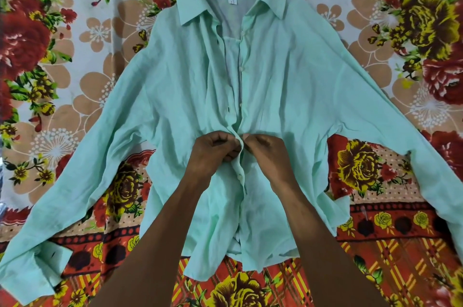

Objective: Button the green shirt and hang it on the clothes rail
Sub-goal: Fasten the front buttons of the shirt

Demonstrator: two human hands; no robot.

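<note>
With the shirt [190, 96] flat mid-bed, collar at 12 o'clock, the left hand [213, 150] and right hand [265, 147] pinch its placket, where thin cloth could let the button slip out.

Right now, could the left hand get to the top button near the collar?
Probably yes. The top button lies uncovered on the open placket, nothing over it, but the left hand is pinching the shirt lower down and must let go.

Two bare forearms enter from the bottom edge, uncovered along their whole visible length: no sleeves, cuffs, watch or bracelet. The left hand [215, 147] and right hand [265, 148] wear no gloves or rings; short fingernails show at the fingertips.
</note>
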